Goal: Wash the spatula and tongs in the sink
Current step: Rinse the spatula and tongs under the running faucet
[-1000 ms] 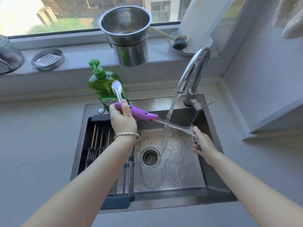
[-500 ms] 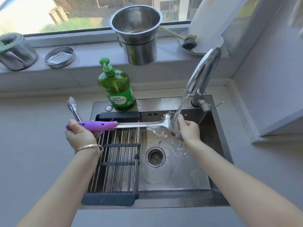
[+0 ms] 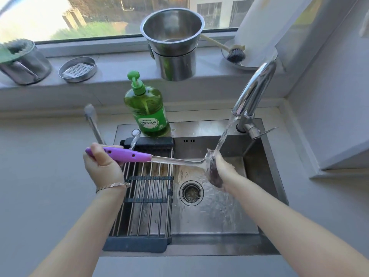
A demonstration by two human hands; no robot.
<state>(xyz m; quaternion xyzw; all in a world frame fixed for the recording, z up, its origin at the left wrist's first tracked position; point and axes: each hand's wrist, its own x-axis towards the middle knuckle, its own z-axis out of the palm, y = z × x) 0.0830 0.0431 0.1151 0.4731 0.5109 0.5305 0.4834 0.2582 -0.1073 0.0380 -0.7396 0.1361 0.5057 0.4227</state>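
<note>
Fingers [image 3: 99,146] of left hand [image 3: 103,168]: curled round purple handle of spatula [image 3: 129,155] and tongs [image 3: 93,126].
Right hand [image 3: 224,166]: touches spatula blade under faucet [image 3: 253,92] water; its fingers hidden, grip not clear.
Spatula: level over the sink [image 3: 199,129].
Tongs: tips upward, over counter [image 3: 40,176].

Spatula [image 3: 139,156]: glossy purple plastic handle it was, running into a smooth, bright metal shaft.
Sink [image 3: 199,127]: brushed steel, wet and glinting.
Faucet [image 3: 253,90], two o'clock: mirror-polished metal.
Soap bottle [image 3: 146,108], twelve o'clock: glossy, see-through green plastic.
Rack [image 3: 147,206], six o'clock: shiny metal rods, matt dark ends.
Countertop [image 3: 50,176]: smooth matt grey.
</note>
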